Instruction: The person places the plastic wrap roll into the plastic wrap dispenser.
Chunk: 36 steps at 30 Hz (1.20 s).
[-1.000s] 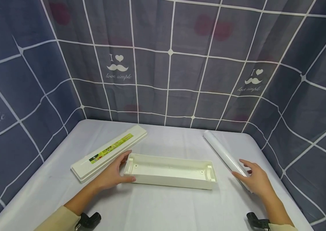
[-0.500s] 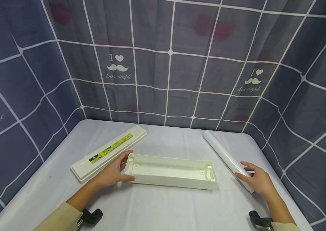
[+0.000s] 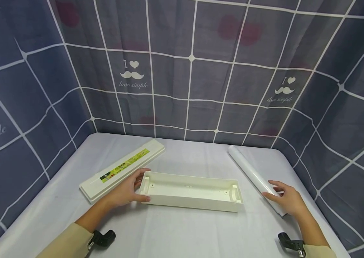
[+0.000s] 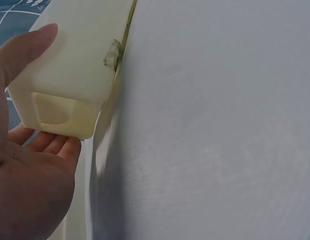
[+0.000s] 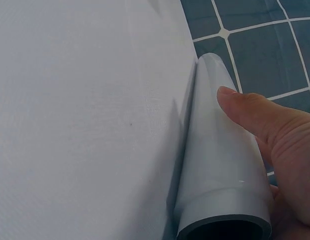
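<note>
A long cream plastic box [image 3: 194, 202] sits lidless in mid-table, its hollow facing up with small holders inside each end. My left hand [image 3: 126, 190] grips its left end, thumb on the front wall and the other fingers round the end. In the left wrist view the thumb lies over the box wall [image 4: 74, 65]. To the right, a white roll of plastic film [image 3: 249, 170] lies slanting away from me. My right hand [image 3: 287, 199] holds its near end. The right wrist view shows the thumb along the roll [image 5: 220, 165], whose core is hollow and dark; the other fingers are mostly hidden.
A cream lid [image 3: 149, 145] with a green and yellow label lies slantwise at the left, behind my left hand. White cloth covers the table [image 3: 188, 233]. Checked grey-blue curtains [image 3: 172, 75] enclose its back and sides. A black wrist mount [image 3: 102, 239] shows at each sleeve.
My right hand has shifted slightly right and toward me, its fingers now drawn in round the roll's near end. The left hand, box and lid are nearly unchanged.
</note>
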Each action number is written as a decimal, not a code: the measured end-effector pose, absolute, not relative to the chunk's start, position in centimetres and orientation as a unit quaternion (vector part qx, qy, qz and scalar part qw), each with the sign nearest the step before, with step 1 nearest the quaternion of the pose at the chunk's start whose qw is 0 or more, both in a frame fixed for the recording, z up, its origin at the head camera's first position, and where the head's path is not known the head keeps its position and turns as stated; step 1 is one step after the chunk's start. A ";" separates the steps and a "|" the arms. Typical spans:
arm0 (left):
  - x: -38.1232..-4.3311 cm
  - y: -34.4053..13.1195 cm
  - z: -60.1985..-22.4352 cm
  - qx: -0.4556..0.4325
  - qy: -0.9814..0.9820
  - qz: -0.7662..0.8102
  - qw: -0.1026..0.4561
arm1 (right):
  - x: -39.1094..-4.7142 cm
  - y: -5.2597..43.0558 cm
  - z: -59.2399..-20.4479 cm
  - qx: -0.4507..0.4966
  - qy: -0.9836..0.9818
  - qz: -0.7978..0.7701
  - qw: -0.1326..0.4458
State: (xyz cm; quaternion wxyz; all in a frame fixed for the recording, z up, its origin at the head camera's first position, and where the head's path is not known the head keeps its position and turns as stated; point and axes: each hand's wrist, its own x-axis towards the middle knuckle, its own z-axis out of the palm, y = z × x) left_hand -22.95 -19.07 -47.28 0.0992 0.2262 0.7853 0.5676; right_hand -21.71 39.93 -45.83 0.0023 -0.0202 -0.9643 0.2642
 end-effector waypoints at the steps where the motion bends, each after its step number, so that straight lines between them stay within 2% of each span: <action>1: -23.0 -19.1 -47.3 0.227 0.786 0.566 0.100 | -21.7 40.0 -45.8 -0.021 -0.964 0.265 0.000; 13: -23.2 -19.0 -47.1 0.221 0.775 0.580 0.116 | -21.8 39.8 -46.0 -0.011 -0.957 0.290 -0.007; 36: -23.1 -19.1 -47.5 0.234 0.745 0.612 0.125 | -21.7 39.8 -46.8 -0.003 -0.957 0.286 0.048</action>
